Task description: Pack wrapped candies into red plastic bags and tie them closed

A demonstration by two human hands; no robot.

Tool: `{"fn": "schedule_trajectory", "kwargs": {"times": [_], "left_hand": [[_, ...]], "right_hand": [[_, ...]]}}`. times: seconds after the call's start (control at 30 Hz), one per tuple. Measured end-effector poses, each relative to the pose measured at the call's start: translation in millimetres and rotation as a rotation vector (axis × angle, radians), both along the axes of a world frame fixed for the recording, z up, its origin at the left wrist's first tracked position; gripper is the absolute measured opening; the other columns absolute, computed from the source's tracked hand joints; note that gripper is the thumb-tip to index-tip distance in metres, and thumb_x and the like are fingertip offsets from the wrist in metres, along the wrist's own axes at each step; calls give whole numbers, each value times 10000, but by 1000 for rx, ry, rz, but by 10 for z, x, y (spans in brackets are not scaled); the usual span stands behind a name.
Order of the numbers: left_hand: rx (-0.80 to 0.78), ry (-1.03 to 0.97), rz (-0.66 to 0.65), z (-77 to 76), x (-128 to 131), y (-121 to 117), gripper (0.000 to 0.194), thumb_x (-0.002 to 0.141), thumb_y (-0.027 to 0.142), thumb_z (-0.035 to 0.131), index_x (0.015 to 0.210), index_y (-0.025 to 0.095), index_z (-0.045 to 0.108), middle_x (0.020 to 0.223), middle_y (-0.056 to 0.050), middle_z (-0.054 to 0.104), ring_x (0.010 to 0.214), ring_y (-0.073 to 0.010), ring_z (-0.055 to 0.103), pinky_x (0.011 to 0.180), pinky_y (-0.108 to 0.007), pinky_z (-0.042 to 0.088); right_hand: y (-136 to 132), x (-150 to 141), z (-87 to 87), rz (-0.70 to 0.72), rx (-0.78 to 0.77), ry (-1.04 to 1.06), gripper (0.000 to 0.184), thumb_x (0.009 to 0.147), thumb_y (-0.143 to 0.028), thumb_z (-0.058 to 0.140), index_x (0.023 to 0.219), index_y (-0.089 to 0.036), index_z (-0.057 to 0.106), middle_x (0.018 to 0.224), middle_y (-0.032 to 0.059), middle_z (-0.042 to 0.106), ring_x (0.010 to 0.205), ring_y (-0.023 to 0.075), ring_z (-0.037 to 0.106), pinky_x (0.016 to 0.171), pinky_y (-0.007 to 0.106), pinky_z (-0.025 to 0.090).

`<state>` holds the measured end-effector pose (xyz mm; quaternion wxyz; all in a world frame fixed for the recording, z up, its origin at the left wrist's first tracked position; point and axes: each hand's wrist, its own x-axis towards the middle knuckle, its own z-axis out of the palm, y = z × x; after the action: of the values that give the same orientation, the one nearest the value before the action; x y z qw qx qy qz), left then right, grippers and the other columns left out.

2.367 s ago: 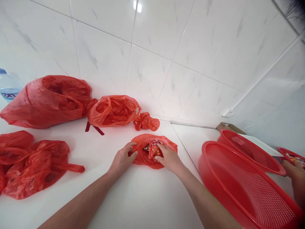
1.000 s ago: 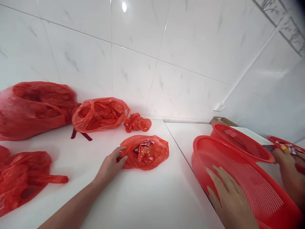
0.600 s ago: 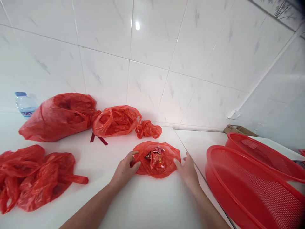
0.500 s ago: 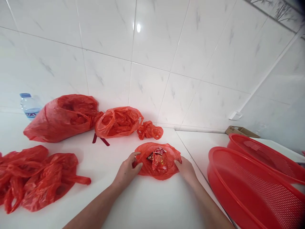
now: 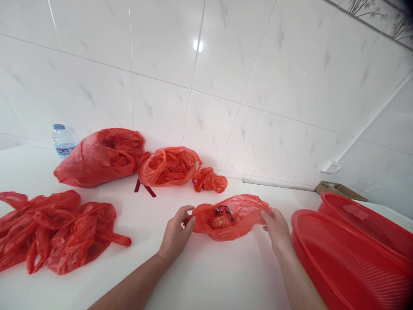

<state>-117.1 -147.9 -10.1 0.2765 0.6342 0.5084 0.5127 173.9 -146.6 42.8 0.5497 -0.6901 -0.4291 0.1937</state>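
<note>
A thin red plastic bag (image 5: 240,206) lies on the white table between my hands, its mouth spread wide. Inside it sit small red wrapped packets (image 5: 221,220) with gold print. My left hand (image 5: 177,228) pinches the bag's left edge between thumb and fingers. At the opposite side my right hand (image 5: 275,224) grips the stretched right edge. Just behind the bag is a crumpled red plastic bag (image 5: 209,180). The undersides of the packets are hidden by the bag's folds.
Along the tiled wall stand a large stuffed red bag (image 5: 93,161), a smaller red bag (image 5: 171,165) and a water bottle (image 5: 63,141). Loose red bags (image 5: 80,241) lie at left. Red mesh baskets (image 5: 342,258) occupy the right, with a brown box (image 5: 340,190) behind.
My right hand has moved right, drawing the bag's right edge outward. The bag's mouth is now wider and flatter, covering more of the packets. The camera view has shifted slightly left.
</note>
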Motion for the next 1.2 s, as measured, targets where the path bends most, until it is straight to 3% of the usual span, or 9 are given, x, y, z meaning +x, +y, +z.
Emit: {"fn": "schedule_trajectory", "kwargs": {"times": [0.13,0.23,0.33,0.47,0.53,0.67,0.8,1.03,1.2], "left_hand": [[47,50,-28,-26,58,-51,250,855,303,418,1079,245,512,676,34,479,635,-126,460,560,-226,384],[88,104,-64,-34,107,-97,257,856,272,414,1093,233,506,725,17,543,655,-124,505,590,-234,415],[127,144,-88,-32,133,-132,258,855,259,426,1098,225,505,781,-3,593,704,-131,559,649,-251,457],[134,154,-113,-33,137,-116,245,858,257,434,1091,225,499,832,-17,613,757,-138,586,708,-278,486],[104,141,-113,-38,145,-84,247,856,258,443,1094,225,499,868,-25,621,784,-141,587,708,-280,491],[16,109,-120,-50,184,-25,268,854,268,448,1111,231,513,965,-43,635,821,-150,596,626,-250,491],[-1,121,-113,-54,192,-10,287,849,254,448,1128,249,516,1049,-32,634,870,-156,610,654,-253,505],[192,445,-247,-52,208,-21,644,743,187,577,1343,291,365,1255,-50,555,1208,-261,452,989,-432,402],[193,520,-293,-64,266,9,682,698,210,649,1325,294,393,1250,-77,540,1163,-286,471,952,-482,417]], "right_hand": [[-217,-244,-6,-196,266,-528,465,774,-365,547,1172,-133,490,1195,172,505,1119,299,470,895,465,416],[-282,-542,-18,166,390,-821,248,869,-234,428,1076,-187,558,1177,114,544,1131,227,488,963,398,395],[-216,-721,-176,348,266,-958,268,902,-181,354,1036,-203,585,1189,97,557,1055,205,560,864,347,466],[-127,-733,-438,217,-69,-988,266,874,-361,460,1018,-175,585,992,124,611,797,248,630,555,329,479],[-143,-720,-492,235,-131,-955,267,865,-400,470,960,-184,595,896,98,605,755,238,615,542,321,467],[-222,-753,-476,409,-2,-908,279,832,-292,522,1099,-227,569,1011,79,564,929,236,560,760,367,484],[-245,-800,-479,572,-23,-923,414,764,-190,570,1166,-288,560,1015,67,541,915,238,544,778,386,485],[-256,-814,-507,579,-19,-912,264,774,-140,539,971,-281,645,937,52,533,862,216,545,742,368,493],[-211,-842,-562,464,101,-925,198,827,-138,471,890,-212,643,1075,95,547,946,233,562,786,404,498]]}}
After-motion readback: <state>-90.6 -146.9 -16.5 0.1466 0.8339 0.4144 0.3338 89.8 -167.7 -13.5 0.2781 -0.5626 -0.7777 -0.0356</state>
